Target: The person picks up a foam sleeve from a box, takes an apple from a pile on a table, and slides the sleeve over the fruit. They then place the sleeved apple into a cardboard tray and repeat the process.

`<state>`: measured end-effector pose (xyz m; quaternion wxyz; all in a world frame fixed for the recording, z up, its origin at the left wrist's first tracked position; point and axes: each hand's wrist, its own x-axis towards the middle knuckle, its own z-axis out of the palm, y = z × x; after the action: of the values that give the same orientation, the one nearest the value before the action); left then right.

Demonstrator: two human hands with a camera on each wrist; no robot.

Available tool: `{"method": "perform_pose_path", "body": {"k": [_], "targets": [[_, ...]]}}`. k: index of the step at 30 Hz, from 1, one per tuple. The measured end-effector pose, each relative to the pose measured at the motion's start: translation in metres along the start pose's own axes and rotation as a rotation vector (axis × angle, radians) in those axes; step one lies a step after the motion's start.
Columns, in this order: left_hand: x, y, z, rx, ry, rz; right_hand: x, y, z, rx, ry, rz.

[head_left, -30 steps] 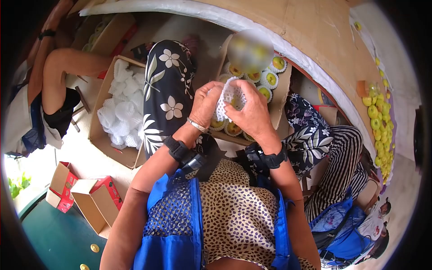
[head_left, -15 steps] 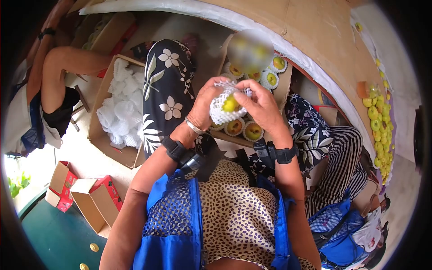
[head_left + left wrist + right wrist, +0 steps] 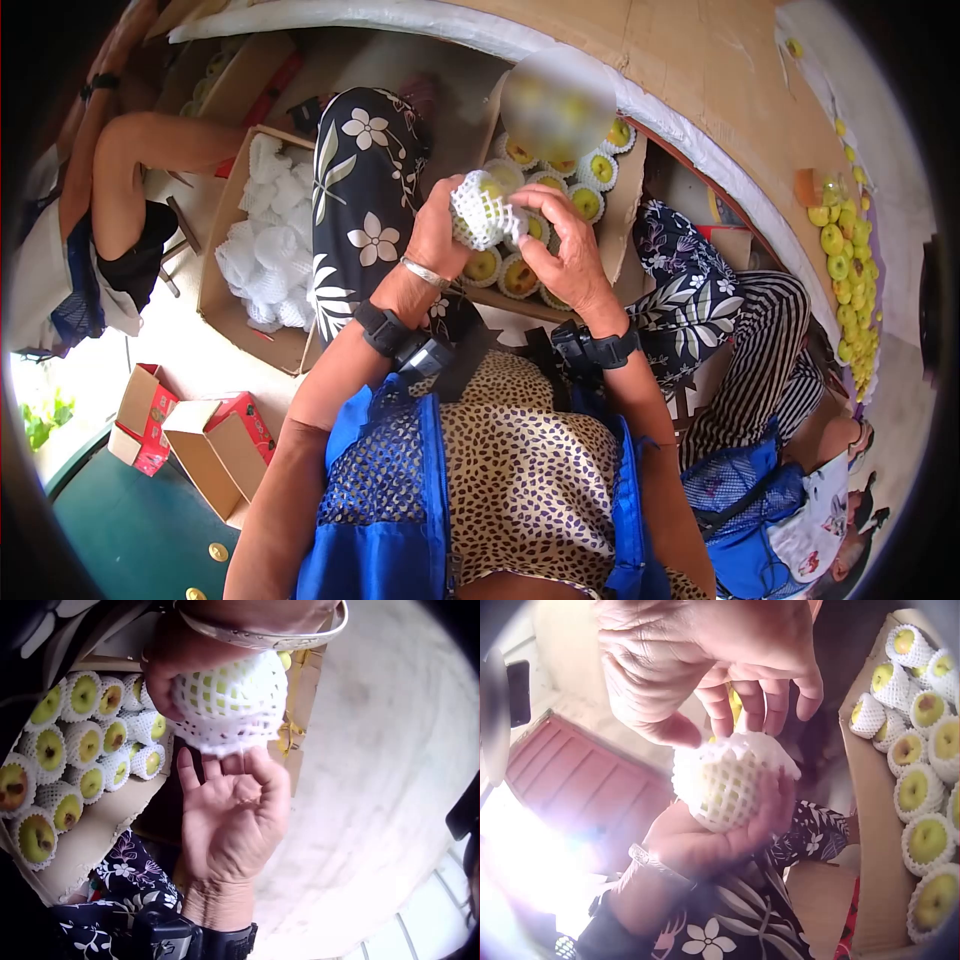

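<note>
My left hand holds a yellow-green apple wrapped in a white foam net, fingers curled round its side. Green skin shows through the mesh in the left wrist view. At the net's loose edge, my right hand pinches the foam between thumb and fingertips. From the right wrist, the wrapped apple sits in the left palm below the right fingers. Beneath both hands, a cardboard box contains rows of apples in the same nets.
To the left, a carton is heaped with white foam nets. Small red boxes stand at the lower left. Loose apples line the far right. Other people sit at both sides, one with a bare knee.
The net was first held by both hands with its opening spread, then the apple showed bare at the opening. Now mesh covers more of it, and the right fingers are at the net's right edge.
</note>
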<state>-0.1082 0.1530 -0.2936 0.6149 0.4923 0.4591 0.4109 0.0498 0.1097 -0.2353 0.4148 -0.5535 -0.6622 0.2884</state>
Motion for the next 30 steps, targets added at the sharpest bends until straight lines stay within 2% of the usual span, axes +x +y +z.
{"method": "perform_pose_path", "body": {"k": [1, 2, 4, 6, 9, 10, 12, 14, 15, 16, 18, 21, 23, 24, 27, 28, 29, 30], "targets": [[0.003, 0.005, 0.002, -0.335, 0.030, -0.228, 0.001, -0.002, 0.000, -0.031, -0.006, -0.028], [0.006, 0.010, 0.006, -0.669, 0.060, -0.453, 0.001, -0.003, -0.002, -0.019, -0.024, 0.021], [0.011, -0.003, 0.004, -0.384, 0.041, -0.210, 0.002, -0.003, 0.002, 0.004, -0.058, 0.132], [0.008, 0.005, 0.003, -0.483, 0.037, -0.329, 0.003, 0.001, 0.006, -0.024, -0.087, 0.133], [0.004, -0.011, -0.003, 0.634, 0.053, 0.422, 0.002, 0.004, 0.013, -0.046, -0.101, 0.178], [0.002, -0.011, -0.004, 0.627, 0.044, 0.340, 0.002, 0.005, 0.014, -0.055, -0.097, 0.203], [-0.001, -0.009, -0.007, 0.606, 0.024, 0.174, 0.002, 0.002, 0.014, -0.113, 0.017, 0.115], [0.014, -0.043, -0.008, -0.217, 0.018, -0.127, 0.004, -0.001, 0.014, -0.212, 0.099, -0.039], [0.016, -0.034, -0.006, -0.511, -0.004, -0.214, 0.004, -0.002, 0.015, -0.283, 0.124, -0.144], [0.018, -0.026, -0.004, -0.799, -0.001, -0.311, 0.003, -0.004, 0.016, -0.355, 0.148, -0.247], [0.013, -0.004, 0.002, -1.144, -0.030, -0.383, 0.000, -0.010, 0.018, -0.366, 0.129, -0.257], [0.015, -0.001, -0.006, -1.193, -0.153, -0.289, -0.009, -0.009, 0.025, -0.248, 0.042, -0.178], [0.014, 0.004, -0.003, -1.292, -0.194, -0.323, -0.019, -0.005, 0.027, -0.102, -0.023, -0.065], [0.013, 0.010, -0.003, -1.322, -0.246, -0.333, -0.023, 0.000, 0.025, -0.151, -0.052, -0.103], [0.011, 0.012, -0.003, -1.336, -0.310, -0.339, -0.030, 0.004, 0.018, 0.043, 0.004, 0.234], [0.011, 0.012, -0.003, -1.339, -0.311, -0.348, -0.029, 0.011, 0.020, 0.242, 0.140, 0.297], [0.011, 0.012, -0.003, -1.341, -0.312, -0.358, -0.029, 0.013, 0.015, 0.374, 0.195, 0.290], [0.010, 0.015, -0.001, -1.275, -0.258, -0.362, -0.022, 0.008, 0.012, 0.333, 0.211, 0.197]]}}
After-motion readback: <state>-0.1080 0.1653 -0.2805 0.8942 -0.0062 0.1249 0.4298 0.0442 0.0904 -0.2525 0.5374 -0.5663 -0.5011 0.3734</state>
